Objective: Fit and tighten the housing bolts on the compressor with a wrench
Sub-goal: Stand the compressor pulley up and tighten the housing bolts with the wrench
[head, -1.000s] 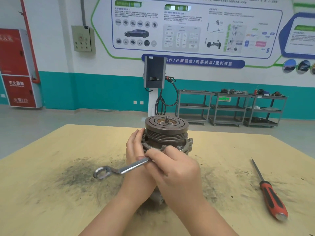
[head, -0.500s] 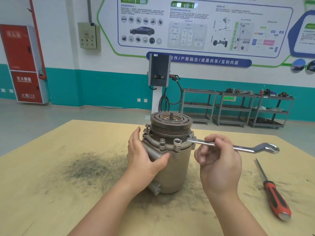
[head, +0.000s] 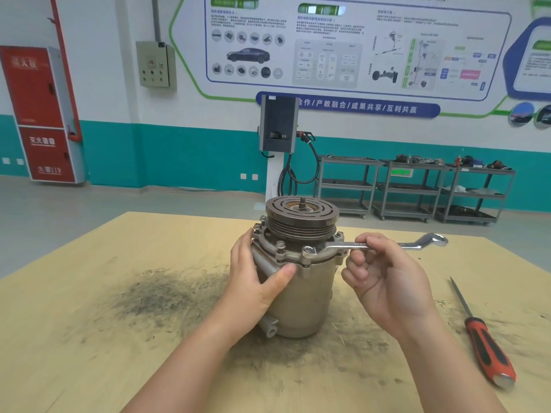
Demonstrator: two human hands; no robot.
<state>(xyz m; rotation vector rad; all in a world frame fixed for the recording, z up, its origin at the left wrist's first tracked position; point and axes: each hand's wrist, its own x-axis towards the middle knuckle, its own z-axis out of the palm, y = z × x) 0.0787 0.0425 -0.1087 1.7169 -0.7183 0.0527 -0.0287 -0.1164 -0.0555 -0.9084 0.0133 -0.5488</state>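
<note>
The compressor stands upright mid-table and is steadied by the left hand, whose fingers are wrapped round its housing — that brace should be kept firm. The wrench has its ring seated on the front bolt and is gripped mid-shank by the right hand. It is best kept level and fully seated, and pulled smoothly — a slip could round the head.

Lying on the wooden table, at its right edge: a screwdriver with red-and-black handle, tip pointing away. Spread across the table's middle: a dark grime smear. Beyond the table: a charging station, grey shelf carts to its right, a red fire cabinet far left.
</note>
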